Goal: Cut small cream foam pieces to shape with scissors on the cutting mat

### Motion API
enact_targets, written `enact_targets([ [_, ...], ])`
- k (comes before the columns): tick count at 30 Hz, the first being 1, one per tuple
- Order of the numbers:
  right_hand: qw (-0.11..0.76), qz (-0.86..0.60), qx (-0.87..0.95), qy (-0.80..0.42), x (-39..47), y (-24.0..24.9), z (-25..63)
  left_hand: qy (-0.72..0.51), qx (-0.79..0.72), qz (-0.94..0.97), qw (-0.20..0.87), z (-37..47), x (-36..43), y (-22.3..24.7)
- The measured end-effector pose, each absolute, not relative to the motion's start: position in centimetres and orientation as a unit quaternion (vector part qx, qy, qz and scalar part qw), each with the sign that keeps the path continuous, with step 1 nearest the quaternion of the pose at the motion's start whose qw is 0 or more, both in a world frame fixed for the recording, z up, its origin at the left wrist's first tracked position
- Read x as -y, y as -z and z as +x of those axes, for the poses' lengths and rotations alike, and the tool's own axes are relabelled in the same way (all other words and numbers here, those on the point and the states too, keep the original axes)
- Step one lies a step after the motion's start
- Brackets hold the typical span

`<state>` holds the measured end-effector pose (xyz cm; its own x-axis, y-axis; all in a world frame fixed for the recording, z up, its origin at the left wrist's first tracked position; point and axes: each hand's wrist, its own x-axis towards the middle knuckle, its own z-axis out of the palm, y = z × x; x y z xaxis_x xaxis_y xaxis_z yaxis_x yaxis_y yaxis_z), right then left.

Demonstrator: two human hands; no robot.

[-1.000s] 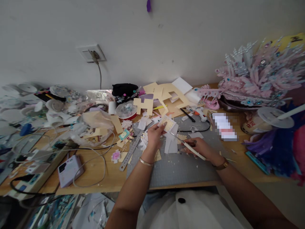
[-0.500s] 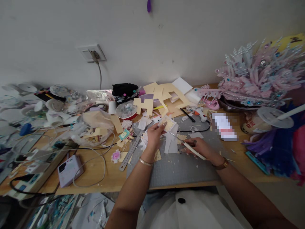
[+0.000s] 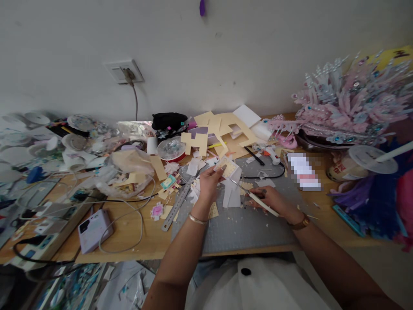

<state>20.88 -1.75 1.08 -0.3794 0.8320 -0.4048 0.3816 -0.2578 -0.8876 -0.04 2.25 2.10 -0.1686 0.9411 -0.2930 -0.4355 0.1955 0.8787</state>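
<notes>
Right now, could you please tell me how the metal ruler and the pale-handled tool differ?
The ruler lies on the worktop, while the tool is held in the right hand. The ruler is a straight gray strip; the tool has a cream handle and slender metal end. Both are long and narrow.

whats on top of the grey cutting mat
The grey cutting mat bears white paper pieces, small scraps and a patterned cream piece. The left forearm and right hand cover parts of it, so anything there cannot be seen.

Head view shifted very slightly, purple object [image 3: 202, 7] on wall a touch farther right (barely noticeable)
</notes>
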Motion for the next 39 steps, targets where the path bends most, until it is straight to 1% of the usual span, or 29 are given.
enact_targets([
  [4, 0.207, -0.521, 0.57, -0.601, 1.7, -1.0, 20.9, -0.583, -0.497, 0.253, 0.59, 0.0, -2.2, -2.1],
  [9, 0.202, -0.517, 0.571, -0.605, 1.7, -0.8, 21.0, -0.58, -0.503, 0.257, 0.587, 0.0, -2.3, -1.9],
  [13, 0.214, -0.505, 0.587, -0.595, 1.7, -0.5, 21.1, -0.578, -0.503, 0.258, 0.588, -0.1, -2.3, -1.9],
  [20, 0.207, -0.513, 0.572, -0.605, 1.6, -0.2, 21.2, -0.573, -0.499, 0.259, 0.596, -0.2, -2.2, -2.1],
  [26, 0.192, -0.514, 0.537, -0.641, 1.6, 0.3, 21.5, -0.577, -0.501, 0.257, 0.592, -0.4, -2.5, -1.8],
  [28, 0.203, -0.506, 0.553, -0.63, 1.7, 0.3, 21.4, -0.585, -0.501, 0.256, 0.584, -0.6, -2.5, -1.6],
  [31, 0.241, -0.495, 0.597, -0.582, 1.9, -0.1, 21.1, -0.594, -0.501, 0.258, 0.574, -0.8, -2.7, -1.5],
  [33, 0.278, -0.516, 0.62, -0.521, 1.9, -0.4, 21.4, -0.596, -0.502, 0.255, 0.572, -0.9, -2.8, -1.4],
  [35, 0.314, -0.582, 0.624, -0.417, 1.5, -0.7, 22.4, -0.595, -0.505, 0.248, 0.574, -1.0, -2.9, -1.3],
  [37, 0.338, -0.67, 0.601, -0.276, 0.9, -1.4, 24.4, -0.595, -0.507, 0.24, 0.576, -1.0, -3.0, -1.2],
  [39, 0.322, -0.748, 0.552, -0.179, 0.3, -2.5, 26.8, -0.597, -0.507, 0.235, 0.576, -1.0, -3.1, -1.2],
])
